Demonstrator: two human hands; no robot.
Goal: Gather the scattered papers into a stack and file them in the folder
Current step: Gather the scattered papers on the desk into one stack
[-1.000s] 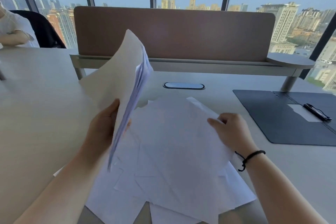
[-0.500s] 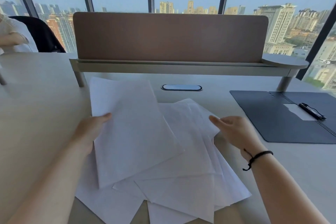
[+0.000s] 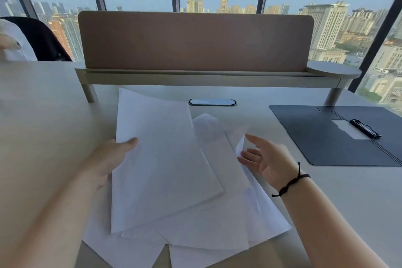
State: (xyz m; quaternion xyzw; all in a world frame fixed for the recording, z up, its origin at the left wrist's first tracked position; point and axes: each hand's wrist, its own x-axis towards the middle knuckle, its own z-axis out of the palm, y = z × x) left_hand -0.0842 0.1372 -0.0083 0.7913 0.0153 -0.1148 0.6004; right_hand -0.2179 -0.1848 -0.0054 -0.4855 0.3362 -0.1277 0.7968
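Several white sheets (image 3: 208,224) lie fanned out and overlapping on the desk in front of me. A small stack of papers (image 3: 161,159) rests on top of them at the left, its far edge slightly curled up. My left hand (image 3: 108,159) grips that stack at its left edge, thumb on top. My right hand (image 3: 267,159) hovers palm-up with fingers spread at the right edge of the spread, touching the lifted corner of one sheet. The dark folder (image 3: 322,137) lies open flat at the right, with a black clip (image 3: 365,128) at its spine.
A brown divider panel (image 3: 195,41) on a raised shelf stands along the desk's far side. An oval cable port (image 3: 212,102) sits just beyond the papers. Another person in white sits by a black chair (image 3: 41,39) at far left. Windows show city buildings.
The stack in my left hand has come down from upright to flat on the loose sheets. My right hand has turned palm-up and opened at the right edge of the papers.
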